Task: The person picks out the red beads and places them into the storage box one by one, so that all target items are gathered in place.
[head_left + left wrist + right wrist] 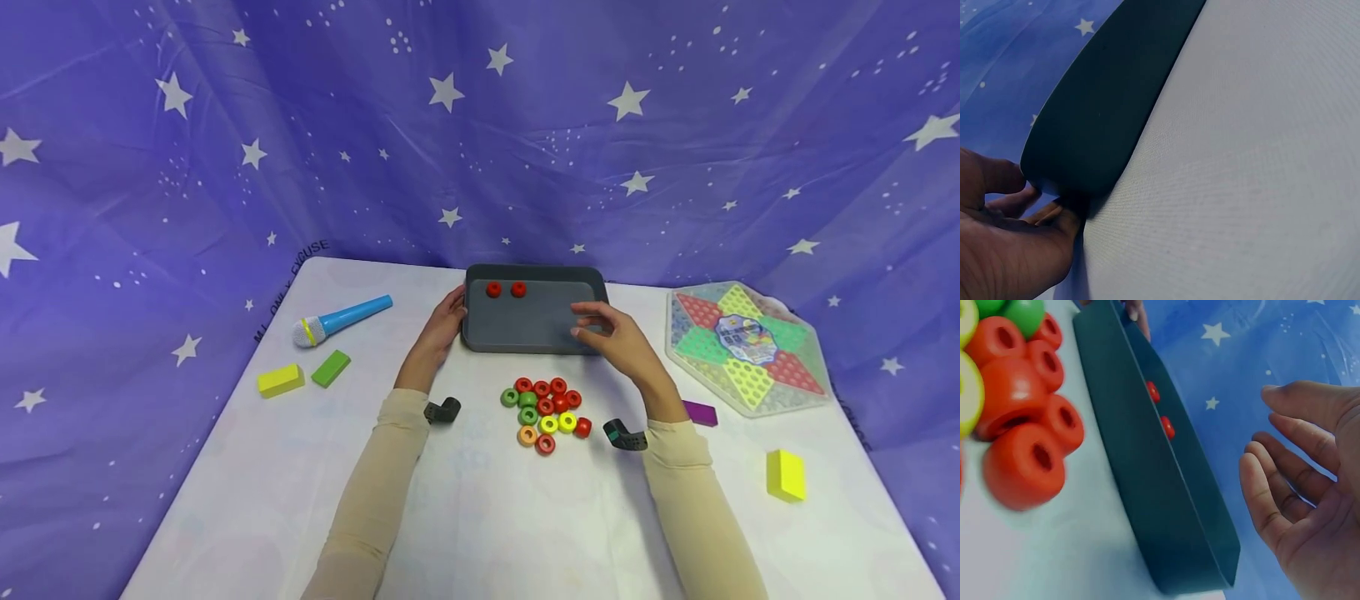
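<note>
A dark grey tray point(532, 342) lies at the back of the table with two red beads inside, the left red bead point(493, 289) beside the right red bead point(518, 289). My left hand point(442, 325) holds the tray's left end; in the left wrist view its thumb is at the rim and the other fingers reach low around the corner. Over the tray's right front corner hovers my right hand point(611, 333), fingers loosely bent and apart, nothing between them. In front of the tray lies a cluster of ring-shaped beads point(1025, 465), red, green, yellow and orange.
To the left lie a blue toy microphone point(341, 321), a yellow block point(281, 381) and a green block point(331, 368). A hexagonal star-patterned board game point(746, 346) lies back right, near a purple block point(701, 413) and another yellow block point(785, 476). A starry purple cloth point(525, 167) hangs behind.
</note>
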A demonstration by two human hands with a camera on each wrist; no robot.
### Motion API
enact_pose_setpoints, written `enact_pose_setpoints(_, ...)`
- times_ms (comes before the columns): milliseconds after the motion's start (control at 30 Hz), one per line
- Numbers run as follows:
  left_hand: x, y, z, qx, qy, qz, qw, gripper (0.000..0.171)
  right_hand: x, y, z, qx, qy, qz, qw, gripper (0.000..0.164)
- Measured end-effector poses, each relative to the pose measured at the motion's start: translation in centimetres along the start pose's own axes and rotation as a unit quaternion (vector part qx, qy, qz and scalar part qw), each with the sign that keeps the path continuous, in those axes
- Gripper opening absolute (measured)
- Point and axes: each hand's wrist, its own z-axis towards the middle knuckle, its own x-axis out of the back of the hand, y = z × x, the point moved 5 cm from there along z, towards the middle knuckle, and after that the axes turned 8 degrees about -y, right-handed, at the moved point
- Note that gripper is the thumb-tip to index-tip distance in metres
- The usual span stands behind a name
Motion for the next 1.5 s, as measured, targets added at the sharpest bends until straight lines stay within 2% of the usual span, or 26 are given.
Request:
enact_pose_setpoints(200,0.1,0.3,0.0,0.003,0.004,0.010,0.9999,0.053,0.0,2.1,-1.8,0.004,0.010,-0.012,1.000,0.046)
enact_pose_setpoints(300,0.1,0.3,0.0,0.006,0.005,0.012,0.9999,0.054,-0.5,2.1,-3.0,0.003,-0.012,-0.007,1.000,0.045)
enact_pose_setpoints(500,0.0,0.3,0.0,0.003,0.006,0.008,0.9999,0.054,-1.9,3.7,-4.5,0.004,-0.063,0.001,0.998,0.042)
enact_pose_setpoints(533,0.1,0.3,0.0,0.002,0.006,0.007,1.0000,0.054,-2.1,4.4,-4.6,0.005,-0.069,0.007,0.998,0.042)
enact_pose_setpoints(733,0.0,0.1,0.0,0.006,0.007,0.006,0.9999,0.054,-3.4,5.6,-5.3,-0.010,-0.098,0.026,0.995,0.041)
enact_pose_setpoints(967,-0.1,-0.1,-0.1,0.008,0.003,0.003,1.0000,0.054,-4.5,6.5,-5.4,-0.012,-0.119,0.014,0.993,0.038)
enact_pose_setpoints(1500,0.0,-0.1,0.0,0.002,-0.002,0.003,1.0000,0.054,-4.5,6.4,-5.1,-0.017,-0.103,-0.029,0.994,0.030)
